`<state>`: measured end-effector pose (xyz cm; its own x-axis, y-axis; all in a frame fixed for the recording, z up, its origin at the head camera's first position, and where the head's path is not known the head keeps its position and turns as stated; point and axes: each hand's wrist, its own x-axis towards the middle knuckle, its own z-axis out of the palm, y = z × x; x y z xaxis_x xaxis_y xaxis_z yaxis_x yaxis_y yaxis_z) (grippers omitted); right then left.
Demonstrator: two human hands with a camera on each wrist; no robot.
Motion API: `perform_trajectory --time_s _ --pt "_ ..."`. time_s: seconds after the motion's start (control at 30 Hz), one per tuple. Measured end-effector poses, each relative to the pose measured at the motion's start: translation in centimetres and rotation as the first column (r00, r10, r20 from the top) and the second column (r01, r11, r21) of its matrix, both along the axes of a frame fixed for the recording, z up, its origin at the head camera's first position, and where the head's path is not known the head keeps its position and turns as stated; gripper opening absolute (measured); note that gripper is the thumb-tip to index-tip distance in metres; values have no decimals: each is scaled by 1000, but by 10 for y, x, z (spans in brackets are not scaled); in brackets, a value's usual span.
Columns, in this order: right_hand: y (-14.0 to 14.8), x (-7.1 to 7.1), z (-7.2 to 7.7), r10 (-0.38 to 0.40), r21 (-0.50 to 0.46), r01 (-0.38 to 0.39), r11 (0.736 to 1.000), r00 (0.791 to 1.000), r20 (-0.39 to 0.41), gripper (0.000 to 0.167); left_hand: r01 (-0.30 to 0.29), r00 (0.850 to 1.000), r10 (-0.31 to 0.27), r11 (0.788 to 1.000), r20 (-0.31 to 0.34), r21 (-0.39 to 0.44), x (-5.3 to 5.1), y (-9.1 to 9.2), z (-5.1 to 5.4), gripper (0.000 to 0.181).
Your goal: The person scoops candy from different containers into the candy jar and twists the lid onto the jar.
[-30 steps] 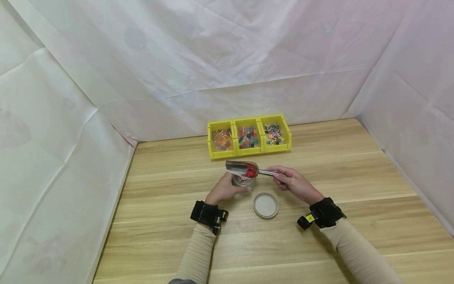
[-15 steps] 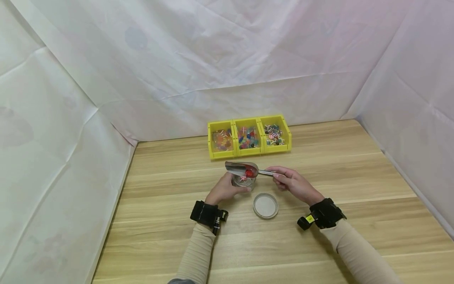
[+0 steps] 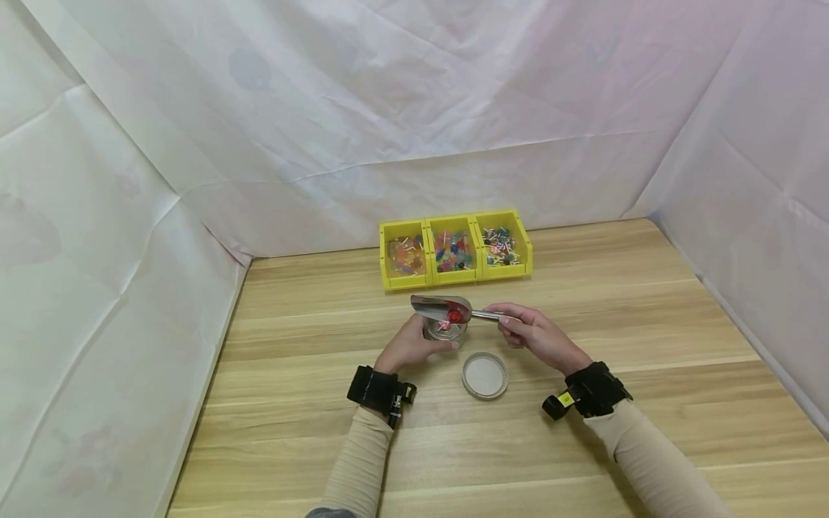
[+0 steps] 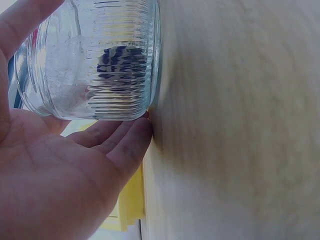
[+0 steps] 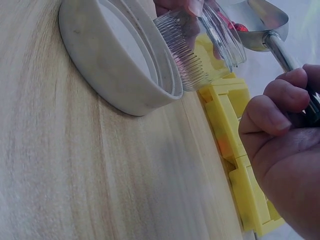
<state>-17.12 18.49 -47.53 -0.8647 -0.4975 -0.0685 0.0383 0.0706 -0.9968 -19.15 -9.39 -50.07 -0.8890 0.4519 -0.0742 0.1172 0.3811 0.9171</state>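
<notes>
In the head view my left hand holds a ribbed glass jar that stands on the table. Thumb and fingers lie around its sides. Through the glass in the left wrist view, a dark striped piece shows inside. A red-and-white piece is visible near the jar's mouth. My right hand grips the handle of a metal scoop, held level over the jar. A round red piece lies at the back of the scoop, near the handle; its kind is unclear.
A round white-topped lid lies on the wooden table, just in front of the jar. Behind the jar stand three joined yellow bins with colourful beads and small white sticks. White cloth hangs around the back and sides.
The scoop has tilted very slightly, and the red piece in it has shifted a little to the left. Both hands stay in nearly the same place.
</notes>
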Motion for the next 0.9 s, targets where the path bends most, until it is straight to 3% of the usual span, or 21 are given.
perform_trajectory --time_s 0.9 --pt "2 1 -2 21 -44 -22 999 1000 -15 40 4 1000 -4 1000 17 -5 3 -2 4 71"
